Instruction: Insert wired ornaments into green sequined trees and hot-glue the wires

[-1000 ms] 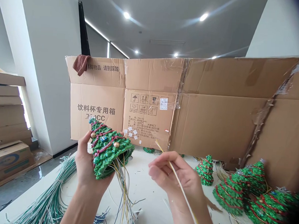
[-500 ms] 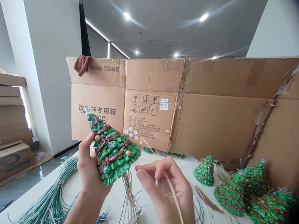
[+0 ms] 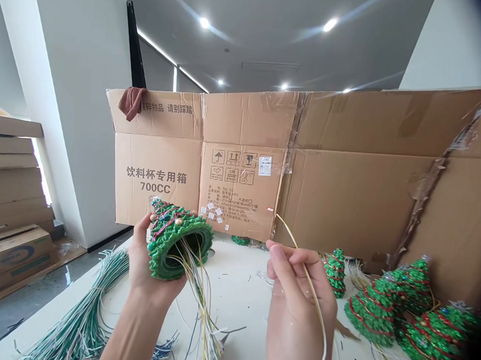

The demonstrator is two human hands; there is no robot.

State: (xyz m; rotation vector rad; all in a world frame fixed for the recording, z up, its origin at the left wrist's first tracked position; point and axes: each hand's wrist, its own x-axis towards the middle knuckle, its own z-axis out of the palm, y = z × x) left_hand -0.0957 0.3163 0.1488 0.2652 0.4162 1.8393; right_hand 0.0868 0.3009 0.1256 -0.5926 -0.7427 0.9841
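My left hand (image 3: 158,283) is wrapped round a small green Christmas tree ornament (image 3: 176,225) with red garland and gold balls. The tree is tilted so its hollow base faces me. From that opening hangs a bundle of thin yellow, white and green wires (image 3: 202,302), down to the table. On the right, my right hand (image 3: 300,298) is closed on a yellow-white wire (image 3: 313,293), whose free tip sticks up past the fingers. That hand is apart from the tree.
A large bunch of green and white wires (image 3: 81,311) lies on the white table (image 3: 241,294) at left. Several finished-looking Christmas trees (image 3: 373,313) stand at right. Blue wire pieces (image 3: 162,352) lie near the front. A cardboard wall (image 3: 345,197) closes off the back.
The tree has been tipped so its hollow underside now shows, and it sits lower. My right hand has moved right, away from the tree, still gripping the wire.
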